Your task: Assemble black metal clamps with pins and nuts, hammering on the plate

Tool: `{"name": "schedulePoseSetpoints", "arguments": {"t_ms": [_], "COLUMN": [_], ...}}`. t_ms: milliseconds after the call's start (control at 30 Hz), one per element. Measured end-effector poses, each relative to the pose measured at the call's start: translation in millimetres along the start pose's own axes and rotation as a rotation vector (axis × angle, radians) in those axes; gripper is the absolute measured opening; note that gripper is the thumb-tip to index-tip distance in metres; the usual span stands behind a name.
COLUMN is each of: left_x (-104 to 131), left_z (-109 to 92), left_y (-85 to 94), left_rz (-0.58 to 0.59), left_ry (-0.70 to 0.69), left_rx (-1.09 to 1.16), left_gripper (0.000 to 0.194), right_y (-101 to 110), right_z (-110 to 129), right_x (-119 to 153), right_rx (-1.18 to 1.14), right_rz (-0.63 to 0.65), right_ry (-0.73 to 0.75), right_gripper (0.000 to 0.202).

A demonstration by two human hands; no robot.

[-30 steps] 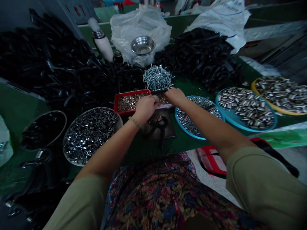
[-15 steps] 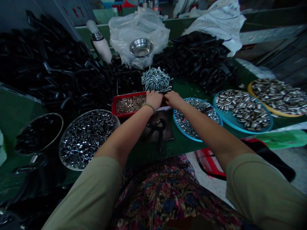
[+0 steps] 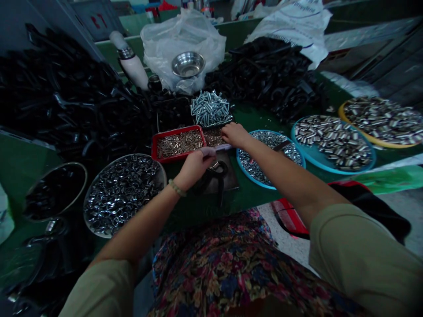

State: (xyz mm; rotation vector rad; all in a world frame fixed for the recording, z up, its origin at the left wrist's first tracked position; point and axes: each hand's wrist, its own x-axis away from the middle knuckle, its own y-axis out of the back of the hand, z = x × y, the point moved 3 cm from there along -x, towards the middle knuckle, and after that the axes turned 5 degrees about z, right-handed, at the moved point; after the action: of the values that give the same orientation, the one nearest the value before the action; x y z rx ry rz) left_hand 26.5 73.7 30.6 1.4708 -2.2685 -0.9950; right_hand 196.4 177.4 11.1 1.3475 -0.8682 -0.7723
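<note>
My left hand (image 3: 195, 166) is over the near edge of the small parts trays, its fingers pinched together; what they hold, if anything, is too small to make out. Just under its fingertips a black clamp-like part with a metal piece (image 3: 218, 169) lies on a flat dark plate (image 3: 231, 182). My right hand (image 3: 234, 134) has its fingers curled down at the right end of a pale tray of small brownish metal pieces (image 3: 213, 137); its fingertips are partly hidden. Left of that tray is a red tray (image 3: 153, 149) of small pins. Behind stands a heap of silver screws (image 3: 210, 108).
Metal rings fill a round basin (image 3: 124, 193) at left. On the right are a blue basin (image 3: 287, 137) of small nuts and further basins of metal sleeves (image 3: 333, 143). Black parts (image 3: 264, 79) are heaped behind. A steel bowl (image 3: 188, 64) rests on a plastic bag.
My left hand has come back from the trays toward me and left, over the black part. My right hand stays by the tray, slightly shifted. The view has tilted a little.
</note>
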Motion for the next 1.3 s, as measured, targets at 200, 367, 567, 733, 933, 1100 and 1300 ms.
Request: {"name": "schedulePoseSetpoints", "arguments": {"t_ms": [200,367,567,733,933,1100,1300], "left_x": [45,42,47,50,63,75,76], "left_z": [13,12,7,4,2,-1,1], "left_y": [-25.0,-29.2,-33.6,-34.9,-30.6,-36.6,-44.2], "left_rz": [-0.049,0.006,0.101,0.158,0.099,0.061,0.022], "left_ry": [-0.028,-0.061,-0.055,-0.095,-0.052,-0.010,0.000], "left_rx": [-0.162,-0.379,-0.590,-0.640,-0.418,-0.346,-0.328], "left_gripper": [0.014,0.019,0.019,0.021,0.023,0.032,0.034], "right_y": [1,-2,-3,-1,-4,-12,-10], "right_z": [-1,4,5,0,-5,-5,-2], "right_x": [-5,-5,-8,-7,2,-2,-9], "right_rx": [-0.052,0.005,-0.045,-0.097,-0.135,-0.098,-0.015], "right_rz": [-0.026,0.005,-0.038,-0.053,-0.077,-0.076,-0.092], "right_ry": [-0.044,-0.015,-0.008,-0.002,-0.038,-0.031,0.025], "right_gripper": [0.026,0.025,0.025,0.028,0.025,0.024,0.019]}}
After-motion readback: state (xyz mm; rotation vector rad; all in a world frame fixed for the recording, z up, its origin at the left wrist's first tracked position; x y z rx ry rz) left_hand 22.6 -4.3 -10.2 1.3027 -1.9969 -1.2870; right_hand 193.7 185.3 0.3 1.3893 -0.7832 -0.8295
